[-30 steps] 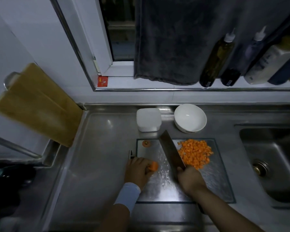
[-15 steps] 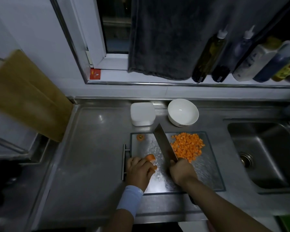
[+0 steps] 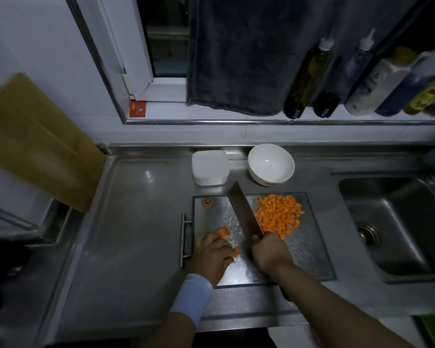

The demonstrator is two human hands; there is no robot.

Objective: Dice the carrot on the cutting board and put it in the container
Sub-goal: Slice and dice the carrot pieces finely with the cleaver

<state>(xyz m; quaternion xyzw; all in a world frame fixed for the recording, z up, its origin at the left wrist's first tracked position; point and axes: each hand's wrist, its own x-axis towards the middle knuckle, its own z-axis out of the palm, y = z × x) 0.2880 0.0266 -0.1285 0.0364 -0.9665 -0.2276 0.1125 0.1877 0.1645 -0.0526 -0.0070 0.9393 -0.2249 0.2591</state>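
Note:
A glass cutting board (image 3: 309, 257) lies on the steel counter. A heap of diced carrot (image 3: 278, 214) sits on its far right part. My left hand (image 3: 211, 254) holds down a carrot chunk (image 3: 222, 232) near the board's left edge; another orange bit shows under its fingers. My right hand (image 3: 270, 252) grips the handle of a cleaver (image 3: 244, 212), whose blade points away between the chunk and the heap. A carrot end (image 3: 207, 202) lies at the board's far left corner. A white square container (image 3: 209, 170) and a white bowl (image 3: 271, 164) stand behind the board.
A sink (image 3: 397, 227) opens to the right of the board. A wooden board (image 3: 35, 141) leans on the wall at left. Bottles (image 3: 309, 76) and a dark towel (image 3: 241, 54) line the window sill behind the counter.
The view has shifted, so the board sits further left and lower. My left hand has slid along the carrot chunk, exposing more of its far end. The cleaver stays between chunk and heap.

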